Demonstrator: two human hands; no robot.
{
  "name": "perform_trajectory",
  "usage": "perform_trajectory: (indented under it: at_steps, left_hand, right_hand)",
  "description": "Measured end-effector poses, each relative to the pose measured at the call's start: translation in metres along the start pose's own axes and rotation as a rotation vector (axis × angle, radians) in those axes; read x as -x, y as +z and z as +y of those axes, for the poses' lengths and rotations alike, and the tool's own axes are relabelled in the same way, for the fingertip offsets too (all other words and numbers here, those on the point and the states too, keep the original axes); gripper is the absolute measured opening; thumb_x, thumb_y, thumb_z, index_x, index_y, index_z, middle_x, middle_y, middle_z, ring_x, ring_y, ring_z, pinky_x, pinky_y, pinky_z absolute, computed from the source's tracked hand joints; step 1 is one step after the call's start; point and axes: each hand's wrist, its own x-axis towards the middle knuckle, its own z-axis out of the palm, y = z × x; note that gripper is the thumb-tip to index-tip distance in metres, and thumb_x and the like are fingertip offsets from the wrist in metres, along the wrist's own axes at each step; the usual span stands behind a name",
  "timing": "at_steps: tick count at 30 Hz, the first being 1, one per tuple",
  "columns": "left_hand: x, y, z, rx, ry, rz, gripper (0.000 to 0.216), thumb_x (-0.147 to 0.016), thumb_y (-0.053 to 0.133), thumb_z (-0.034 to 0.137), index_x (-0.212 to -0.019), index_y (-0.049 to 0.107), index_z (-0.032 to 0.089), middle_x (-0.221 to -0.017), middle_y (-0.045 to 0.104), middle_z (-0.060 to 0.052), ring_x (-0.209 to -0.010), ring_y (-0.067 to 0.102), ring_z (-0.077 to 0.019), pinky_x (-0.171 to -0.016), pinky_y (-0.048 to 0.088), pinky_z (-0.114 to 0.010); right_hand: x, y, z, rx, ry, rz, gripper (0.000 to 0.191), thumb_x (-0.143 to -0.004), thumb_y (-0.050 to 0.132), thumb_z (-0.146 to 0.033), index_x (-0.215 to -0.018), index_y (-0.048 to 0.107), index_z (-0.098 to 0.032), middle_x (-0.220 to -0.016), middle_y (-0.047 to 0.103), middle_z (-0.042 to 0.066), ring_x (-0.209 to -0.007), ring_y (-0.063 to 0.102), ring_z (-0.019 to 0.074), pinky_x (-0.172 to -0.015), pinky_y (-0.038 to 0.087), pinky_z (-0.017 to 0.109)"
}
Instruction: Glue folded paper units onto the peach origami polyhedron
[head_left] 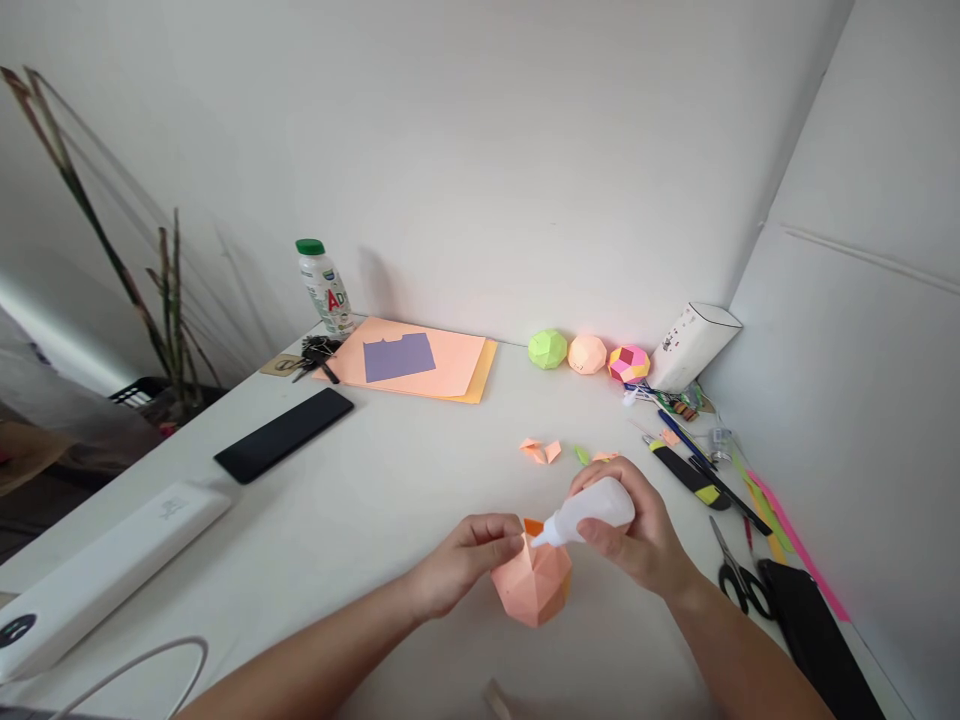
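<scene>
A faceted peach paper ball (532, 585) with an orange flap at its top is held at the front of the table. My left hand (472, 560) pinches the ball's upper left edge between thumb and fingers. In my right hand (641, 530) is a white glue bottle (596, 510), tilted so that its nozzle points down and left. The nozzle tip is at the top of the ball, by the left thumb; whether it touches the paper I cannot tell. Small peach paper scraps (541, 451) lie just beyond the hands.
Three finished paper balls (587, 354) line the wall beside a white paper box (694, 345). Scissors (741, 580), a utility knife (688, 472) and a black case (817, 635) are at right. Coloured sheets (457, 365), a bottle (326, 290), a phone (285, 435) and a white device (112, 575) lie left.
</scene>
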Motion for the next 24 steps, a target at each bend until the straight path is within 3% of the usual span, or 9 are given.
perform_trajectory:
  at_steps: [10, 24]
  left_hand:
    - [0.0001, 0.001, 0.0001, 0.006, -0.016, 0.004, 0.033, -0.08, 0.062, 0.043, -0.065, 0.058, 0.013, -0.067, 0.053, -0.001, -0.063, 0.043, -0.012, -0.06, 0.032, -0.025]
    - [-0.001, -0.0003, -0.0026, -0.022, -0.025, 0.006, 0.033, -0.079, 0.063, 0.042, -0.065, 0.059, 0.013, -0.063, 0.051, 0.0, -0.06, 0.042, -0.0113, -0.059, 0.031, -0.023]
  right_hand:
    - [0.0034, 0.0053, -0.0022, 0.056, -0.128, -0.012, 0.023, -0.075, 0.068, -0.033, -0.086, 0.052, -0.022, -0.077, 0.059, 0.002, -0.063, 0.055, 0.0154, -0.05, 0.043, 0.026]
    - [0.0025, 0.0036, -0.0051, 0.094, -0.097, -0.02, 0.024, -0.073, 0.07, -0.035, -0.082, 0.052, -0.022, -0.073, 0.059, 0.002, -0.058, 0.054, 0.015, -0.049, 0.043, 0.026]
